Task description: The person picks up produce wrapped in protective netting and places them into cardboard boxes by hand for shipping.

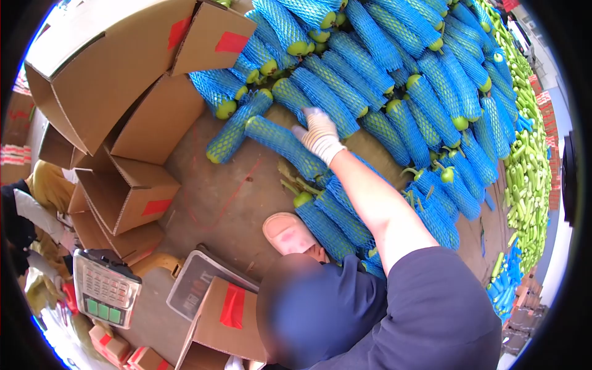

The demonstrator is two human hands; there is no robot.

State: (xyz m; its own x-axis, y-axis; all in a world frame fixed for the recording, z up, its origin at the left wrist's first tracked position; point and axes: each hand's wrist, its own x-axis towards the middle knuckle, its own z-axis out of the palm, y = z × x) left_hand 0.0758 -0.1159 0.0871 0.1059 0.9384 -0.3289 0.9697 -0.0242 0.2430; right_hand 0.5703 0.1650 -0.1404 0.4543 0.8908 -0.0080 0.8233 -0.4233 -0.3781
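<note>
My right hand, in a whitish glove, reaches over the pile of green gourds in blue foam nets. Its thumb is spread from the fingers, and the fingertips lie at the end of a netted gourd; no firm grip shows. Just below the hand lies another netted gourd. Only a bit of my left hand, also gloved, shows at the bottom edge, beside an open cardboard box with red tape; its fingers are hidden.
Open cardboard boxes stand at the left. A scale display and its platform are at the lower left. My shoe is on the floor. Another person is at the left edge. Bare green gourds lie far right.
</note>
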